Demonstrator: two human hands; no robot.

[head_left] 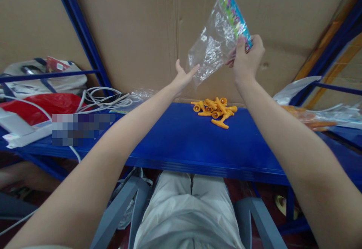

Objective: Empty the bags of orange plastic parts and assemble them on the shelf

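Observation:
My right hand [249,55] is closed on a clear plastic bag [213,40] at its bright blue and green printed header. The bag hangs slantwise in the air and looks flat, with nothing visible inside. Close by its lower left edge, my left hand [185,76] has its thumb and fingers spread; whether a finger touches the film I cannot tell. Below the bag, a small heap of orange-yellow plastic T-shaped pieces [216,107] with cup-like ends lies toward the back of the blue table [181,139].
White cables [104,98], a red bag [48,106] and a white fabric bag [25,75] crowd the left side. At right lie clear bags holding orange pieces [313,117]. Behind the table stands a cardboard wall [135,34], with blue frame posts [82,30] at the sides.

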